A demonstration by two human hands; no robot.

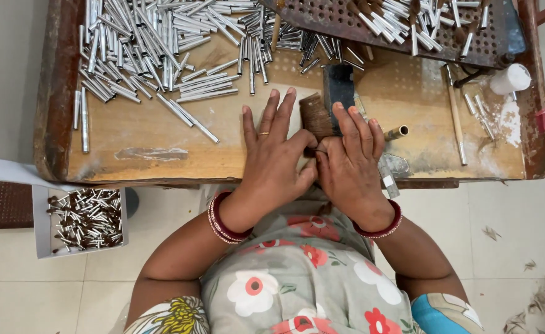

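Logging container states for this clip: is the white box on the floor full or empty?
Partly full. The white box holds a loose heap of small metal tubes across its bottom, with bare wall on its left.

Looks like a small home workshop, the kind where someone does piecework by hand. The giveaway is the low wooden worktop (161, 148), worn and stained with raised edges, sitting on a pale tiled floor (513, 210) like you'd find in a house. A big heap of shiny metal tubes (142, 43) covers the far left of it, and a perforated metal tray (408, 28) at the far right holds more of them. Down on the floor there's a white box (80, 221) full of tubes tipped with brown tufts, plus loose fibre scraps (532, 306) scattered on the tiles. No machines in sight, just simple hand tools.
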